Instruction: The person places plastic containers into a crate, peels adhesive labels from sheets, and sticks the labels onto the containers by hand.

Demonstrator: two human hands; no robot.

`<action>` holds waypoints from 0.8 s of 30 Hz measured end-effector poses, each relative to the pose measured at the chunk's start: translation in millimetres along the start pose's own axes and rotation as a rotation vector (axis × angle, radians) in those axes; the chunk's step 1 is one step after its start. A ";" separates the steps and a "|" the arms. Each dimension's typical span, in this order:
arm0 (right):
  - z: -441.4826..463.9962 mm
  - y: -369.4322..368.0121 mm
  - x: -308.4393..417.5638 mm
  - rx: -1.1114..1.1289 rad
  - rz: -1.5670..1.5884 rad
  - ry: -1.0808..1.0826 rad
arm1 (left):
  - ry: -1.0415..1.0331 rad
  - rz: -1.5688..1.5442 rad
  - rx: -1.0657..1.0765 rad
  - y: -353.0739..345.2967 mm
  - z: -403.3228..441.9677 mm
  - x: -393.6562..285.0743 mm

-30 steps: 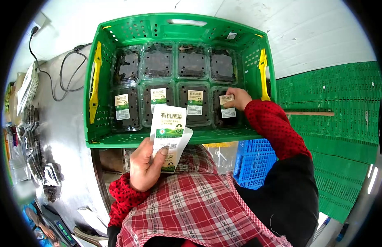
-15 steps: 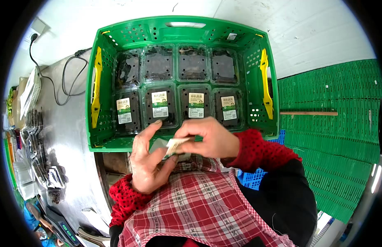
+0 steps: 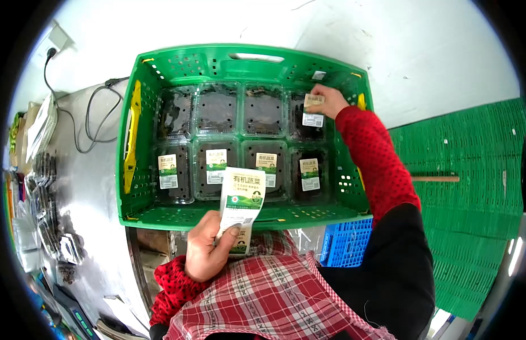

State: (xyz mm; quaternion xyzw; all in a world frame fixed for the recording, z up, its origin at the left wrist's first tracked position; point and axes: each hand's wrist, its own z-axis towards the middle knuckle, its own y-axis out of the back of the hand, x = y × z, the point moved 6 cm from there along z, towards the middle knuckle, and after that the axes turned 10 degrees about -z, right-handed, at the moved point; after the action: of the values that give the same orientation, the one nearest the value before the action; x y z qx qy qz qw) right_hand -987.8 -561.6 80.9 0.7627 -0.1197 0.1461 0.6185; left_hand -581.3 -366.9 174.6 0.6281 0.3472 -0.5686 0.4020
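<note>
My left hand (image 3: 208, 249) grips a strip of printed labels (image 3: 244, 195) between thumb and fingers, in front of the green crate's near wall. My right hand (image 3: 331, 102) reaches into the crate (image 3: 254, 68), its fingers closed on a single label (image 3: 313, 120) over the back right clear plastic box (image 3: 297, 132). Whether that label is stuck down, I cannot tell. Dark contents fill the boxes, which stand in two rows. Every front-row box bears a label, such as the one on the front right box (image 3: 309, 174). The other back-row boxes, like the back left one (image 3: 176, 110), show bare lids.
Yellow handles (image 3: 132, 136) sit on the crate's sides. Left is a metal table (image 3: 101, 187) with a black cable (image 3: 88, 127) and stacked plastic boxes (image 3: 67, 249). Green slatted panels (image 3: 472, 226) stand at right, and a blue crate (image 3: 348, 243) is below.
My right hand has left the strip by my left hand and moved up and right with a label to the back right box. My left hand now holds the label strip alone.
</note>
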 end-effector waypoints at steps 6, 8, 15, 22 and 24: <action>7.6 -25.3 25.1 -0.350 -0.649 -0.042 | 0.001 0.051 -0.047 8.9 11.6 -3.8; -25.3 0.5 103.6 -0.098 -0.154 0.006 | 0.042 0.028 -0.018 12.2 2.7 -3.8; -113.1 -25.9 269.9 0.331 0.821 0.562 | -0.232 0.260 -0.162 23.1 13.0 -14.4; -125.0 5.5 285.6 -0.104 0.557 0.701 | -0.254 0.050 -0.146 28.4 27.4 -22.2; -120.6 14.5 284.2 -0.072 0.501 0.708 | -0.171 0.009 -0.254 20.8 25.1 -20.5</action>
State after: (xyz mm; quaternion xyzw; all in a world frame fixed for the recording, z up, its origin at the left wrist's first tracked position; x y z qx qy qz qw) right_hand -738.1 -447.1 222.7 0.5909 -0.0866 0.5397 0.5933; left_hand -575.9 -398.1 196.5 0.5231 0.3781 -0.5698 0.5086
